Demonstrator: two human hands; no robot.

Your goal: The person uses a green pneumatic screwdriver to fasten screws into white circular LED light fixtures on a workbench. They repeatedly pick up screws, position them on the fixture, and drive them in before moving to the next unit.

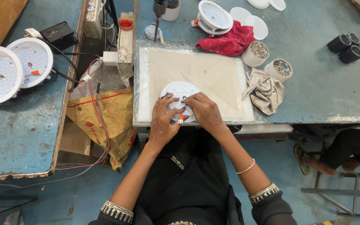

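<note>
Pinning a white lamp disc (179, 92) at the mat's (213, 75) near edge, left hand (163, 118) and right hand (205, 110) press flat; it looks light, rigid, best gripped by its rim.

The worktop (321, 83) is worn, scratched blue-painted metal, its mat (213, 71) matt beige under glossy clear film, the round lamp body (180, 89) seemingly smooth white plastic, the rag (230, 41) red cloth.
</note>
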